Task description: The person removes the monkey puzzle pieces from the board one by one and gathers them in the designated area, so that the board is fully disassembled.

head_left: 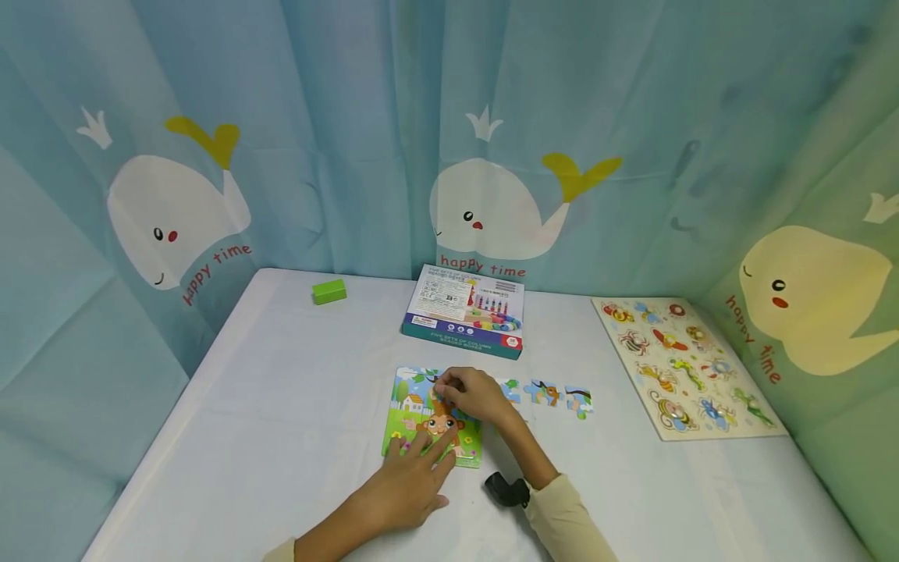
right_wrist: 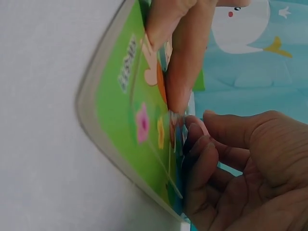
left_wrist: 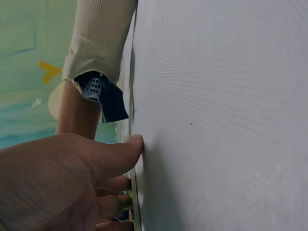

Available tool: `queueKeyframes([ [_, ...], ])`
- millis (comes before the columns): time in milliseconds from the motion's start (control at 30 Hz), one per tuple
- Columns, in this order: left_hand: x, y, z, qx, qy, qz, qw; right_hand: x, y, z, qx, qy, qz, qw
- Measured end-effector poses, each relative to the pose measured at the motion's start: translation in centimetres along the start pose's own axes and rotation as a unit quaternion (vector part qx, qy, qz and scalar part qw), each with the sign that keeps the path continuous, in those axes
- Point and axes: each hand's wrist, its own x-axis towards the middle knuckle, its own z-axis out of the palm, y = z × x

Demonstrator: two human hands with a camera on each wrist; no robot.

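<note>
A jigsaw puzzle board (head_left: 393, 449) with a monkey picture lies on the table. My left hand (head_left: 407, 484) rests on its lower part with the fingers spread. At the board's upper part, my right hand (head_left: 477, 394) has its thumb and forefinger drawn together in a pinch on a puzzle piece, mostly hidden by the fingers. The right wrist view has the board's green corner (right_wrist: 115, 110) close up, with the right hand (right_wrist: 250, 159) curled at its edge. In the left wrist view, the left hand (left_wrist: 62, 178) is seen from the thumb side.
Right of the board lie loose puzzle pieces, one with a squirrel (head_left: 544, 393), one with a branch (head_left: 579, 400), and another (head_left: 509, 389) partly behind the right hand. Farther back are a bead toy box (head_left: 463, 312) and a green block (head_left: 329, 292). An insect board (head_left: 684, 367) lies at the right.
</note>
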Motion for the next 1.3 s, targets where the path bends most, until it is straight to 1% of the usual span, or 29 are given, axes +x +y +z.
queueKeyframes([
  [167, 0.2, 0.0, 0.1, -0.006, 0.002, 0.003, 1.0000, 0.0, -0.1, 0.1, -0.008, 0.008, -0.004, 0.9999],
  [300, 0.3, 0.0, -0.1, -0.014, 0.001, -0.001, 0.9999, 0.0, 0.0, 0.3, -0.012, 0.012, -0.015, 0.9997],
  [467, 0.4, 0.1, -0.3, -0.030, -0.011, -0.003, 0.9995, 0.0, 0.1, 0.3, -0.004, 0.006, -0.025, 0.9997],
  [533, 0.4, 0.1, -0.4, -0.036, -0.019, -0.005, 0.9992, 0.1, 0.2, 0.2, 0.011, 0.001, -0.022, 0.9997],
  [667, 0.6, 0.1, -0.5, -0.041, -0.029, -0.010, 0.9987, 0.1, 0.2, -0.1, 0.065, -0.010, -0.021, 0.9976],
  [767, 0.6, 0.1, -0.6, -0.038, -0.030, -0.013, 0.9987, 0.1, 0.2, -0.4, 0.104, -0.020, -0.017, 0.9943],
  [867, 0.6, 0.2, -0.6, -0.038, -0.027, -0.016, 0.9988, 0.1, 0.2, -0.5, 0.123, -0.027, -0.014, 0.9920],
  [1000, 0.6, 0.3, -0.4, -0.039, -0.025, -0.019, 0.9988, 0.0, 0.1, -0.6, 0.128, -0.029, -0.003, 0.9913],
  [1100, 0.5, 0.3, -0.3, -0.034, -0.022, -0.019, 0.9990, -0.1, 0.0, -0.6, 0.117, -0.034, 0.007, 0.9925],
  [1167, 0.5, 0.3, -0.3, -0.030, -0.022, -0.019, 0.9991, -0.1, 0.0, -0.7, 0.107, -0.042, 0.004, 0.9934],
  [1233, 0.5, 0.3, -0.3, -0.027, -0.022, -0.019, 0.9992, -0.2, 0.0, -0.8, 0.094, -0.049, -0.008, 0.9943],
  [1300, 0.5, 0.3, -0.4, -0.027, -0.021, -0.019, 0.9992, -0.3, 0.1, -0.9, 0.097, -0.050, -0.013, 0.9939],
])
